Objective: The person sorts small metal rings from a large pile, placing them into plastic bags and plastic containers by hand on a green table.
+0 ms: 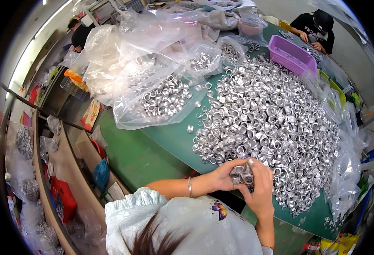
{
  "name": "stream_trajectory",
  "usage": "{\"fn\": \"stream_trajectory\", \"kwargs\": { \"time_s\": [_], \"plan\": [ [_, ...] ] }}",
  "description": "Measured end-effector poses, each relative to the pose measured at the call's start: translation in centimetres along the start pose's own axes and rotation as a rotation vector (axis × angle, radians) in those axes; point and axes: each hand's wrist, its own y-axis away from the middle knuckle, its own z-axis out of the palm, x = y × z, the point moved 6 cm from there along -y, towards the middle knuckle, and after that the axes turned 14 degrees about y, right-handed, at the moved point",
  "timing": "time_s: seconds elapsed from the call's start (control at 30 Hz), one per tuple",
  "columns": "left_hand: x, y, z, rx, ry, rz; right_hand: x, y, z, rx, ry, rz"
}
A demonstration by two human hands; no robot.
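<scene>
My left hand is cupped around a small cluster of silver metal rings at the near edge of the green table. From the other side my right hand closes on the same cluster, thumb below and fingers over the top. Just beyond both hands spreads a large heap of similar silver rings. A few loose rings lie at the heap's left side. The rings deep between my palms are partly hidden.
Clear plastic bags of rings cover the table's far left. A purple basket stands behind the heap, near a co-worker in a black cap. Crumpled plastic lines the right edge. Wooden shelving stands at left.
</scene>
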Motion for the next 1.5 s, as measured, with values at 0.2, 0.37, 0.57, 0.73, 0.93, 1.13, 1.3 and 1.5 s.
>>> {"fn": "stream_trajectory", "kwargs": {
  "time_s": [0.2,0.37,0.57,0.73,0.93,1.13,1.3,1.5],
  "plan": [
    [7.0,2.4,1.6,-0.141,0.316,0.244,1.6,0.9,-0.3,0.229,-0.126,0.203],
    [19.6,7.5,7.9,-0.430,0.481,0.603,3.6,2.1,0.2,0.396,-0.318,0.474],
    [34.0,14.0,4.0,0.080,0.296,1.483,5.0,3.0,0.3,0.351,-0.355,0.548],
    [30.4,14.9,3.1,0.312,0.182,1.696,7.0,5.2,-0.4,0.337,-0.277,0.652],
    [23.2,14.3,4.4,0.188,-0.087,1.884,6.2,0.7,-0.9,0.284,0.116,0.428],
    [16.7,6.5,7.8,0.023,-0.914,1.373,6.2,-3.3,2.6,0.167,0.514,0.349],
    [10.6,1.5,10.2,0.091,-1.895,1.266,7.1,-2.9,2.6,0.256,0.484,0.309],
    [8.7,-1.0,11.4,0.104,-2.114,1.320,11.2,1.4,0.4,0.866,-1.029,0.757]
  ]
}}
